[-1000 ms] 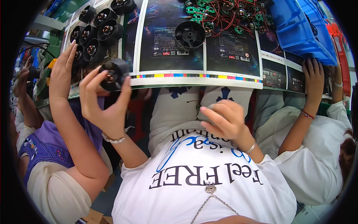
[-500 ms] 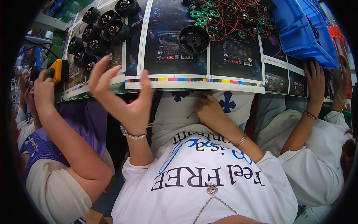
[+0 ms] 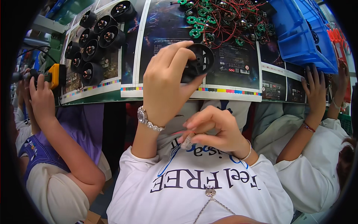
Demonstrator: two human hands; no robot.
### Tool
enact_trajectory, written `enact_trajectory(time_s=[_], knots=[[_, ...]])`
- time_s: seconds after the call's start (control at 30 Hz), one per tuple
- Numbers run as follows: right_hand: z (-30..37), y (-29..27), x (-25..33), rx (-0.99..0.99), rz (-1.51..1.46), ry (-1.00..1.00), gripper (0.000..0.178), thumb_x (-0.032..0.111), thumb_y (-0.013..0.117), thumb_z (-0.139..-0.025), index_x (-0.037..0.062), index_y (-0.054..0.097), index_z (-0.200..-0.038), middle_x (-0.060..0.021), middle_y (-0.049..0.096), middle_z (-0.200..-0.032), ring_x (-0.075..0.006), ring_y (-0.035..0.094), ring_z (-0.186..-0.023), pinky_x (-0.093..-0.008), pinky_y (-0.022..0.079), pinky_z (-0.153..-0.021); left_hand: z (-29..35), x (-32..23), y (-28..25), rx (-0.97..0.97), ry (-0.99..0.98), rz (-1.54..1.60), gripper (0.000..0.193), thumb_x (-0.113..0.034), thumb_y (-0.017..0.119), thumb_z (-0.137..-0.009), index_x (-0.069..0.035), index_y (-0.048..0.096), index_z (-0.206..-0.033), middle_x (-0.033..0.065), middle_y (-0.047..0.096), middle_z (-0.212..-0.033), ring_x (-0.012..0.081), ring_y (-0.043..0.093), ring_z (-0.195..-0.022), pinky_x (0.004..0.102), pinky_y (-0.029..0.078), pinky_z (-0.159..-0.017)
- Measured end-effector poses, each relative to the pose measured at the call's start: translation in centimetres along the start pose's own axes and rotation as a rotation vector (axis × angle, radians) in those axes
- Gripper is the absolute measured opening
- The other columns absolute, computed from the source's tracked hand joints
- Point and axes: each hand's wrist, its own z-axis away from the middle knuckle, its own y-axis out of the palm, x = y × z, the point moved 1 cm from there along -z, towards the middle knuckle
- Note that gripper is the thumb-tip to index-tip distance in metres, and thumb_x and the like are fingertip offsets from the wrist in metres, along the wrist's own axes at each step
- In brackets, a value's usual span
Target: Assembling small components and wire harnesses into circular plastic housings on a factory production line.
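My left hand (image 3: pixel 167 76) is closed on the rim of a black round fan housing (image 3: pixel 203 61), its fingers over the left side and its thumb at the near edge. The housing is tilted, showing a hub and spokes inside. My right hand (image 3: pixel 218 130) is in front of my waist, thumb and fingers pinched together. At its fingertips are a small whitish piece and a thin red line, too blurred to name. Beyond the housing lies a tangled heap of green circuit boards (image 3: pixel 197 26) with red wires and small motors.
Several black housings with copper-coloured motors (image 3: pixel 91 48) stand on printed sheets at the left. A blue bin (image 3: pixel 298 33) is at the right, beside a co-worker's hand (image 3: pixel 315 84). Another co-worker's hand (image 3: pixel 41 95) is near a yellow-and-black device (image 3: pixel 56 75) on the left.
My left hand has moved forward and right from an open, raised pose and taken hold of the black fan housing. My right hand has lifted from my lap toward my body, fingers now pinched.
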Motion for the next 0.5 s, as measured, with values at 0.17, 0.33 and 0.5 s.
enact_trajectory(time_s=[0.17, 0.33, 0.5], knots=[[-0.3, -0.9, 0.5, -0.110, -0.006, -0.134, 0.016, -0.008, 0.072, -0.074, -0.0015, 0.067, -0.088, -0.0104, 0.070, -0.080, -0.0158, 0.063, -0.064, -0.0212, 0.048, -0.056, 1.3, -1.0, -1.0, -0.022, -0.116, 0.290, 0.064, 0.001, 0.075, -0.060, -0.006, 0.055, -0.120, 0.0105, 0.058, -0.127, 0.0240, 0.057, -0.109, 0.0338, 0.050, -0.088], [0.0, -1.5, 1.8, -0.382, 0.275, -0.371, 0.016, -0.007, 0.074, -0.073, 0.0005, 0.068, -0.086, -0.0041, 0.066, -0.073, -0.0091, 0.050, -0.054, -0.0197, 0.042, -0.051, 2.4, -1.8, -2.1, -0.043, -0.200, 0.519, 0.062, 0.000, 0.071, -0.056, -0.007, 0.057, -0.117, 0.0106, 0.056, -0.123, 0.0264, 0.055, -0.108, 0.0355, 0.048, -0.087], [-0.2, -1.7, 3.1, -0.541, 0.673, -0.446, 0.021, -0.007, 0.075, -0.072, 0.0025, 0.067, -0.088, -0.0033, 0.067, -0.075, -0.0096, 0.048, -0.053, -0.0211, 0.040, -0.049, 2.6, -2.2, -2.2, 0.023, -0.246, 0.632, 0.067, 0.004, 0.068, -0.052, -0.007, 0.056, -0.118, 0.0122, 0.054, -0.120, 0.0281, 0.055, -0.107, 0.0357, 0.048, -0.087]])
